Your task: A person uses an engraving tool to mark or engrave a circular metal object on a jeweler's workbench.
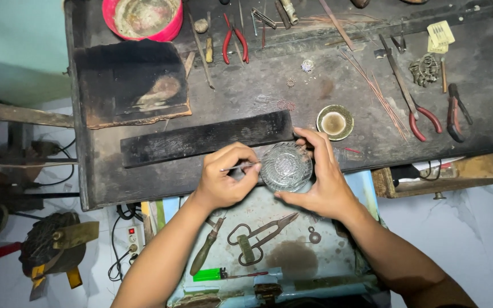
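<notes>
My right hand (322,175) cups a round silver filigree disc (286,166) at the front edge of the dark workbench (241,91), thumb below it and fingers above. My left hand (223,175) pinches thin metal tweezers (239,167) whose tip touches the disc's left rim. Both forearms reach up from the bottom of the view.
A black slab (206,137) lies just behind my hands, a small brass dish (334,122) to its right. Red-handled pliers (234,39), shears (411,98), wires and a pink bowl (144,17) sit farther back. A lower tray (292,259) holds scissors (258,235), a green lighter (209,274).
</notes>
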